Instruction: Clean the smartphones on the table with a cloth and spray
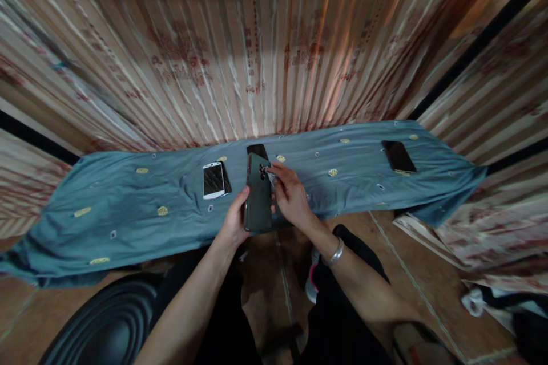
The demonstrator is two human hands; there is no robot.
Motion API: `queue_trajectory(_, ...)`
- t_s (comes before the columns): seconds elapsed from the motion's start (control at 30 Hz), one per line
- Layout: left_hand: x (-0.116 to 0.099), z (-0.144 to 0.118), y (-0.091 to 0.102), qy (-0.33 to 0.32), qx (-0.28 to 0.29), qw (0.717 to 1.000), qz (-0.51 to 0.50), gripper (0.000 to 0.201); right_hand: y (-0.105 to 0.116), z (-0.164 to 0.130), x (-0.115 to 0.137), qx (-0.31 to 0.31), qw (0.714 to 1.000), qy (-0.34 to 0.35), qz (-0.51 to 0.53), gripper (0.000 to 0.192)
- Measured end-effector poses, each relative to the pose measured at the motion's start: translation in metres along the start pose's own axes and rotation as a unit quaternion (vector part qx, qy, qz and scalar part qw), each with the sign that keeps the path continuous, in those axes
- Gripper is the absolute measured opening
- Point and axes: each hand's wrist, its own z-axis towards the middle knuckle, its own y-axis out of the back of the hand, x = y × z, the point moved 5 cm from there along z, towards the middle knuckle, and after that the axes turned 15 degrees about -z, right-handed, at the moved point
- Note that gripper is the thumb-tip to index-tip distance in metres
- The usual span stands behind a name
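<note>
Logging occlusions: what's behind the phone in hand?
Past the held phone's top edge, the far end of a dark, flat, phone-like object shows on the blue-green cloth. Its near end is covered, so its full outline can't be seen.

Held phone (258,205) is hiding most fingers of the L hand (234,219) + lower pt of a black phone (257,149) behind. White phone (213,181) is covering most of a dark phone (227,178). Sth pale (271,175) by R hand (291,195) is looking too small to ID. Red print (182,54) on curtain (222,23) is blurring, unreadable. Black stool (109,331) & L forearm (188,299) are running off bottom edge.
</note>
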Motion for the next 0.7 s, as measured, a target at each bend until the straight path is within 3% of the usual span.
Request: queue_trajectory(0.7,-0.0003,-0.0035,-0.0045,0.008,0.013,1.0,0.013,0.034,0.0042,-0.0015,0.0001,0.021,1.0,0.006,-0.004,0.036)
